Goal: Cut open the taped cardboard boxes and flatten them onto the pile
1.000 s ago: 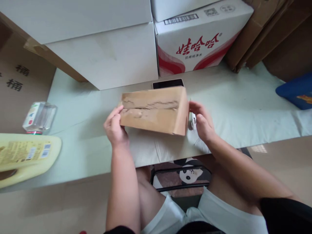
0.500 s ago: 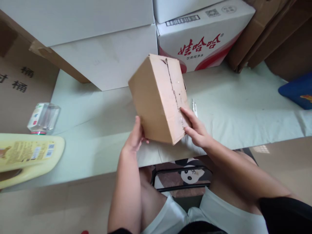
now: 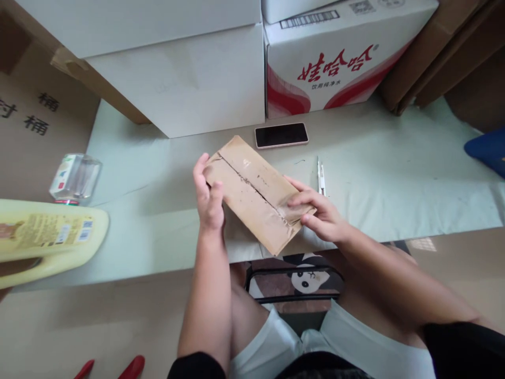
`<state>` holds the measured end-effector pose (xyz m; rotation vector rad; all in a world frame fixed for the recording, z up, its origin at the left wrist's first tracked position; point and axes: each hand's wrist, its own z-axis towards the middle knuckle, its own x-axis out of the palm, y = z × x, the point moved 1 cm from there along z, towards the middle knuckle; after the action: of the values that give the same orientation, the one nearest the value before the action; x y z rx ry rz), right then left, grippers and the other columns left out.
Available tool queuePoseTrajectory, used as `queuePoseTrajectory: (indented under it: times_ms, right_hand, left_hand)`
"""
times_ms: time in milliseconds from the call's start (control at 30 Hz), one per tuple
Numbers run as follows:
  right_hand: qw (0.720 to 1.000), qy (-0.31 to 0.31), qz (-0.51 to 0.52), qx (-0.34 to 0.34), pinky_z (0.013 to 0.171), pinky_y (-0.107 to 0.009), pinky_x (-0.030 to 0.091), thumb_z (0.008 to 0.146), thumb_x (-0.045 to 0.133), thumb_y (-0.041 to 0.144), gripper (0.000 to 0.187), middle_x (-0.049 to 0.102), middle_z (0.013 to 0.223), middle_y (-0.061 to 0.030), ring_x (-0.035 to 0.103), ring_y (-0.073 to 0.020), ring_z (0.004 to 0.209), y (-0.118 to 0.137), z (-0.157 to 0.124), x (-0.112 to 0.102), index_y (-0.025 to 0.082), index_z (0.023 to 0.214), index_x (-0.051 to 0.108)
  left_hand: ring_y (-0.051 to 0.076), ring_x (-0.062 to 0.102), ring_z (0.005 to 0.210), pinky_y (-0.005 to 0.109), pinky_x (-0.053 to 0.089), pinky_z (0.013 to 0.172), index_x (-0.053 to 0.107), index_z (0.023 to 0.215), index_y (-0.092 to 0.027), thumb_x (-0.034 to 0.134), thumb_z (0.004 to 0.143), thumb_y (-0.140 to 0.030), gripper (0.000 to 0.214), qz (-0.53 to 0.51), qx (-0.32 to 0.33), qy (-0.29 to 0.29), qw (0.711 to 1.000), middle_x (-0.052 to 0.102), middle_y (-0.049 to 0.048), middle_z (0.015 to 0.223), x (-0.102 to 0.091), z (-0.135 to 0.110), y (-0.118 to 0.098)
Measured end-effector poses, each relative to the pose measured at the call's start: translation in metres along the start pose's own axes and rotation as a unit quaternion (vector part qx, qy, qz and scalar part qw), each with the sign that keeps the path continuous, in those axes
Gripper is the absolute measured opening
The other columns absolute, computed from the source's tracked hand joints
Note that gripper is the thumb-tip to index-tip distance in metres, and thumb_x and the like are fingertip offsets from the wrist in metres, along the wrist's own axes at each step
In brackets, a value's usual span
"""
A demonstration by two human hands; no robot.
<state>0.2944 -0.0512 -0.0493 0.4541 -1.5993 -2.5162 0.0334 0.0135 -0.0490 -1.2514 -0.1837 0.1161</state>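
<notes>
Between my two hands is a brown cardboard box (image 3: 252, 195), its long seamed face turned up toward me. The seam is ragged, with dark marks along it. My left hand (image 3: 211, 197) wraps the box's left end, the thumb on the near edge. At the right end my right hand (image 3: 317, 210) grips a corner, fingers lying on the seamed face. A smartphone (image 3: 281, 135) with a dark screen lies on the cloth beyond the box. Right of the box rests a slim white-and-silver tool (image 3: 321, 176), its kind too small to tell. The box's underside is hidden.
Along the back stand a white box (image 3: 189, 89) and a white-and-red carton (image 3: 335, 79). On the left are a clear bottle (image 3: 79, 179) lying down and a yellow jug (image 3: 59, 237). A blue container (image 3: 489, 147) stands at the right edge of the cloth-covered table (image 3: 394, 173).
The cardboard box has turned and tipped, so its seamed face now points up. My left hand has moved up around its left end. The smartphone now shows fully.
</notes>
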Motion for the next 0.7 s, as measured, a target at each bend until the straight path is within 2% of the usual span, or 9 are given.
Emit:
queuePoseTrajectory:
  times_ms: [100, 233, 333, 433, 500, 533, 567, 633, 700]
  right_hand:
    - [1.000, 0.010, 0.004, -0.001, 0.112, -0.057, 0.048, 0.097, 0.060, 0.051, 0.027, 0.048, 0.161, -0.0062, 0.052, -0.0292, 0.145, -0.001, -0.001, 0.005, 0.031, 0.115, 0.065]
    - [1.000, 0.015, 0.005, -0.001, 0.110, -0.056, 0.049, 0.097, 0.058, 0.052, 0.028, 0.048, 0.161, -0.0071, 0.054, -0.0297, 0.143, -0.003, -0.001, 0.007, 0.030, 0.113, 0.064]
    - [1.000, 0.014, -0.001, -0.007, 0.107, -0.052, 0.052, 0.098, 0.056, 0.054, 0.030, 0.051, 0.158, -0.0062, 0.057, -0.0286, 0.138, -0.003, -0.002, 0.006, 0.031, 0.116, 0.063]
    - [0.995, -0.079, -0.056, 0.016, 0.098, -0.047, 0.054, 0.100, 0.044, 0.058, 0.039, 0.067, 0.132, -0.0090, 0.066, -0.0269, 0.120, -0.004, -0.002, -0.005, 0.030, 0.120, 0.062]
    - [0.964, -0.168, -0.176, 0.103, 0.087, -0.043, 0.054, 0.098, 0.045, 0.053, 0.039, 0.071, 0.106, -0.0089, 0.068, -0.0249, 0.096, -0.006, -0.002, -0.018, 0.026, 0.119, 0.062]
    - [0.935, -0.187, -0.254, 0.166, 0.081, -0.042, 0.053, 0.096, 0.049, 0.050, 0.039, 0.070, 0.098, -0.0082, 0.067, -0.0240, 0.087, -0.006, -0.002, -0.025, 0.024, 0.121, 0.062]
    - [0.899, -0.176, -0.329, 0.230, 0.077, -0.040, 0.051, 0.092, 0.053, 0.047, 0.042, 0.069, 0.094, -0.0081, 0.065, -0.0238, 0.082, -0.007, -0.002, -0.030, 0.023, 0.126, 0.061]
    - [0.831, -0.094, -0.440, 0.327, 0.072, -0.038, 0.048, 0.088, 0.056, 0.046, 0.055, 0.070, 0.098, -0.0107, 0.064, -0.0262, 0.082, -0.008, -0.001, -0.038, 0.021, 0.138, 0.057]
    - [0.787, -0.008, -0.494, 0.371, 0.069, -0.036, 0.045, 0.089, 0.054, 0.045, 0.060, 0.071, 0.106, -0.0142, 0.065, -0.0288, 0.086, -0.007, -0.001, -0.041, 0.022, 0.145, 0.054]
  left_hand:
    - [0.023, 0.063, 0.103, 0.036, 0.050, 0.095, 0.059, 0.124, -0.030, 0.082, 0.073, -0.048, 0.059, -0.024, -0.022, 0.029, 0.999, 0.062, 0.0057, 0.116, 0.004, -0.005, -0.007]
    - [0.020, 0.060, 0.088, 0.032, 0.050, 0.080, 0.059, 0.114, -0.028, 0.076, 0.069, -0.034, 0.049, -0.041, -0.043, 0.001, 0.998, 0.059, 0.0044, 0.104, 0.009, -0.008, -0.011]
    - [0.019, 0.059, 0.087, 0.031, 0.049, 0.078, 0.058, 0.111, -0.027, 0.070, 0.069, -0.028, 0.044, -0.031, -0.026, -0.014, 0.999, 0.059, 0.0041, 0.103, 0.013, -0.008, -0.009]
    - [0.019, 0.059, 0.092, 0.032, 0.048, 0.083, 0.057, 0.108, -0.026, 0.067, 0.070, -0.024, 0.040, -0.027, -0.005, -0.023, 0.999, 0.060, 0.0041, 0.108, 0.014, -0.008, -0.006]
    - [0.019, 0.058, 0.092, 0.031, 0.047, 0.083, 0.056, 0.106, -0.025, 0.066, 0.069, -0.023, 0.038, -0.023, 0.014, -0.020, 0.999, 0.060, 0.0034, 0.106, 0.013, -0.006, -0.003]
    - [0.018, 0.057, 0.090, 0.031, 0.046, 0.081, 0.056, 0.104, -0.024, 0.065, 0.068, -0.022, 0.037, -0.020, 0.023, -0.016, 0.999, 0.060, 0.0028, 0.104, 0.012, -0.005, -0.002]
    - [0.018, 0.056, 0.088, 0.030, 0.045, 0.079, 0.055, 0.103, -0.024, 0.064, 0.067, -0.022, 0.037, -0.016, 0.030, -0.012, 0.999, 0.059, 0.0023, 0.101, 0.012, -0.004, -0.001]
    - [0.017, 0.054, 0.085, 0.030, 0.044, 0.076, 0.054, 0.101, -0.024, 0.064, 0.067, -0.022, 0.036, -0.009, 0.035, -0.004, 0.999, 0.057, 0.0015, 0.098, 0.011, -0.002, 0.002]
    - [0.016, 0.053, 0.084, 0.031, 0.043, 0.075, 0.052, 0.101, -0.025, 0.063, 0.068, -0.022, 0.035, -0.009, 0.034, 0.002, 0.999, 0.056, 0.0014, 0.097, 0.010, -0.001, 0.004]
